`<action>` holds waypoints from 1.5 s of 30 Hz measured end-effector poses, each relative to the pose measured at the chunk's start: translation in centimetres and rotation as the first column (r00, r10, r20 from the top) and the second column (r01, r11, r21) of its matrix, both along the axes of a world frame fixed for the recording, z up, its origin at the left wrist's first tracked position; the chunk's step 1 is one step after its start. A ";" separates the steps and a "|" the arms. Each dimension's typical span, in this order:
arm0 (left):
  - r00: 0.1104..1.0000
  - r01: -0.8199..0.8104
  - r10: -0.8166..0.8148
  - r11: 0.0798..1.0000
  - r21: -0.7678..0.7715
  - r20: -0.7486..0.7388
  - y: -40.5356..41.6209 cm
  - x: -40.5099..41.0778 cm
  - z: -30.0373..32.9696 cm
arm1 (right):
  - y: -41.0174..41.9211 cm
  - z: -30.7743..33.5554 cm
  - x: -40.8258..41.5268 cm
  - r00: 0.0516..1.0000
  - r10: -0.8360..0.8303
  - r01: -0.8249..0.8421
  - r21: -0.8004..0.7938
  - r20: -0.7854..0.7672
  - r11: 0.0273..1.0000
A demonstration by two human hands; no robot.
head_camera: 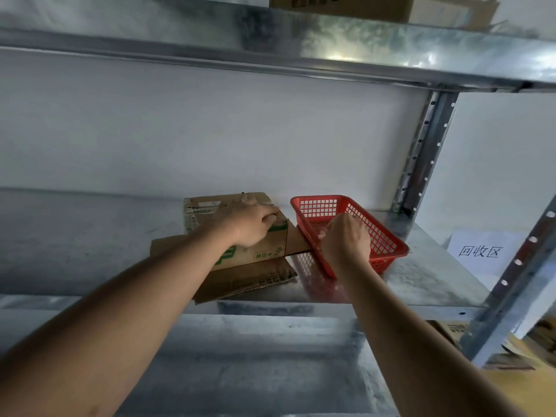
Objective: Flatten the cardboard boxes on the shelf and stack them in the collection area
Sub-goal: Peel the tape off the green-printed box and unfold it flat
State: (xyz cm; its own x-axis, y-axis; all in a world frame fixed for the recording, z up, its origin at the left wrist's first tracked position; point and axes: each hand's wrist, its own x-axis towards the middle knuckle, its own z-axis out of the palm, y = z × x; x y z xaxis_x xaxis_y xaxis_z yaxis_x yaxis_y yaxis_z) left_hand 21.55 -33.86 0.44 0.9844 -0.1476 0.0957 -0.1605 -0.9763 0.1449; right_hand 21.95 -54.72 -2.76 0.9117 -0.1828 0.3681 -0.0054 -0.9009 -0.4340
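Left hand (249,225) presses curled fingers onto the flattened brown cardboard box with green print (255,251); right hand (346,239) grips the red plastic mesh basket (382,236) just beside it

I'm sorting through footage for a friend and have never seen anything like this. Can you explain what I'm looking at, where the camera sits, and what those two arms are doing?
There is no machine here: these are a person's two bare arms. The single picture comes from a wide-angle camera worn on the head, looking forward and down, so the arms reach away from you onto a metal shelf.

On the shelf lies a flattened cardboard box with green print, and beside it on the right a red plastic basket with mesh walls; one flap of the cardboard reaches the basket's near side.

The left hand rests on top of the cardboard, fingers curled at its far edge. The right hand is at the basket's near rim and seems to grip it, though the fingers are partly hidden.

On the wall to the right hangs a paper sign. Another box sits on the shelf above.
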 end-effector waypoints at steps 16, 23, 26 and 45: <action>0.994 -0.003 -0.012 0.991 -0.130 -0.110 1.8 0.6 1.5 | 2.4 1.1 0.4 0.888 0.391 -0.408 0.024 0.240 0.912; 0.993 -0.104 0.099 0.992 -0.075 -0.062 8.9 0.4 2.0 | 7.7 -0.4 -0.2 0.807 0.572 -0.586 0.083 0.146 0.806; 0.985 -0.117 0.103 0.989 -0.095 -0.141 10.9 -0.2 2.3 | 9.8 0.1 -0.4 0.793 0.609 -0.605 0.146 0.023 0.783; 0.998 0.047 -0.046 0.998 -0.029 0.034 18.6 -2.2 1.2 | 17.2 -0.5 -2.6 0.712 0.691 -0.639 0.524 0.126 0.563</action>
State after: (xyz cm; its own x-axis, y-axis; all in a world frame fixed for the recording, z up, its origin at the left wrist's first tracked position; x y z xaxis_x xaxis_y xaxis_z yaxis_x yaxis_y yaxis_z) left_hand 19.35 -15.22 1.68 0.9727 -0.1899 0.1333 -0.2110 -0.9630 0.1679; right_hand 19.38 -37.53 -3.25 0.8731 0.3598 0.3290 0.4455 -0.3146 -0.8382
